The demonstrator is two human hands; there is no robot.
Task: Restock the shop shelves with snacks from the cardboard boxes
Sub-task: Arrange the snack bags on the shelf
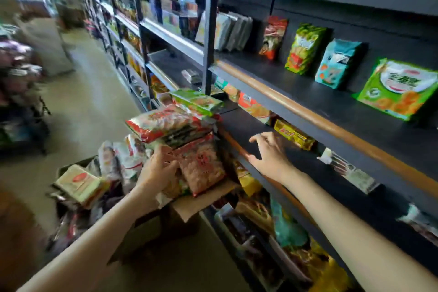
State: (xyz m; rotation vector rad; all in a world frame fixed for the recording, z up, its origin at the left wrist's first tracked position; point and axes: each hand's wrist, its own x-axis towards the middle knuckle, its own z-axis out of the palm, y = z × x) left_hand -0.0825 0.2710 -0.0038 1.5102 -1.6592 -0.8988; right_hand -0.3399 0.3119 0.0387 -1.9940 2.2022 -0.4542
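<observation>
On the upper shelf (308, 92), 4 upright snack packets (305, 48).

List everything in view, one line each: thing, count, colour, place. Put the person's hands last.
upright snack bags: four, red, green, teal, green-orange, spaced along the upper dark shelf.
silver packets: several, count unclear, left end of that shelf.
yellow packet: one, lying on the middle shelf.
stack of snack packs: several, red and green, piled above the box.
cardboard box: one, brown, open, beside the shelving.
cream packet: one, on the loose bags left of the box.
lower shelf goods: many, mixed colours, blurred.
left hand: grips the red pack at the stack's bottom.
right hand: fingers spread, at the middle shelf's edge.
</observation>
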